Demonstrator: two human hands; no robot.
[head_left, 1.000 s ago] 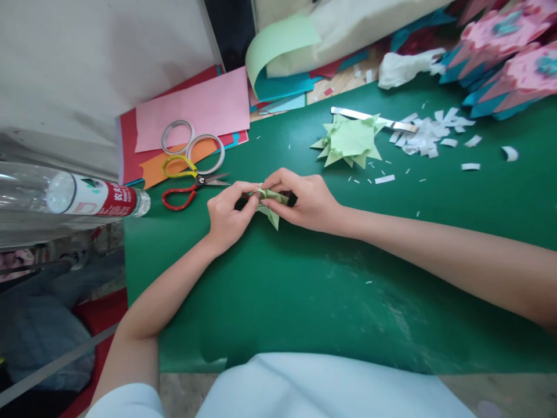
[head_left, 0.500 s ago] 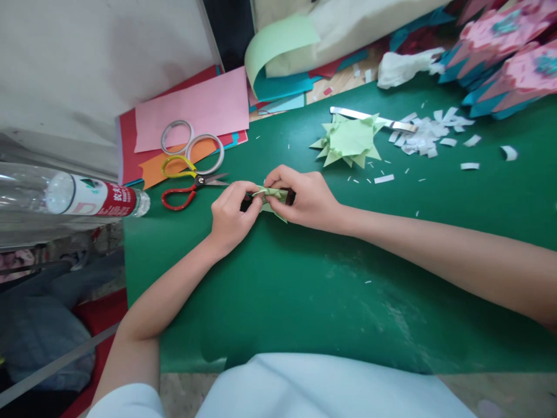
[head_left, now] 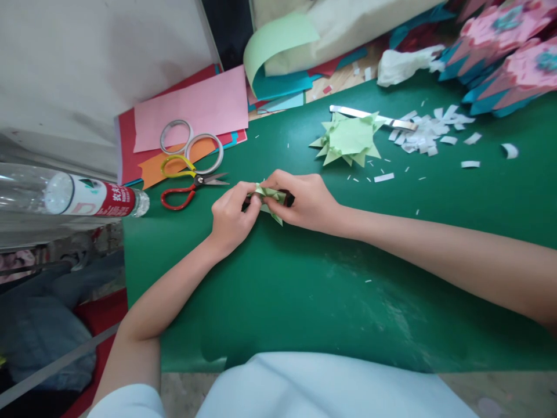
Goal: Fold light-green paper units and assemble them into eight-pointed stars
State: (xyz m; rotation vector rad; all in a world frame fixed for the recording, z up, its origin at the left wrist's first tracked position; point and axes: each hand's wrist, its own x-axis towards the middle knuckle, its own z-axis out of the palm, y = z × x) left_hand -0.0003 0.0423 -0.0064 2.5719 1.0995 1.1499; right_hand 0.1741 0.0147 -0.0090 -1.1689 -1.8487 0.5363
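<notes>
A small folded piece of light green paper (head_left: 273, 216) is between my two hands, near the middle of the green table (head_left: 278, 296). My left hand (head_left: 231, 213) pinches its left end between thumb and fingers. From the right, my right hand (head_left: 304, 200) grips the other side, its thumb close to my left thumb. Fingers cover much of the paper, so its full shape is hidden. Scissors (head_left: 199, 180) with one yellow and one red handle lie just left of my left hand, blades apart. A pointed light green paper shape (head_left: 350, 138) rests beyond my right hand.
Two tape rolls (head_left: 204, 154) lie by pink paper (head_left: 191, 107) and orange paper. White paper scraps (head_left: 424, 132) and a metallic strip (head_left: 369, 116) are at the back right, near pink and blue paper constructions (head_left: 505, 64). A plastic bottle (head_left: 93, 194) is at the left.
The green paper has turned slightly between my fingers, and its lower tip has shifted a little left and down. My right fingers have moved slightly left. Both hands keep their grip.
</notes>
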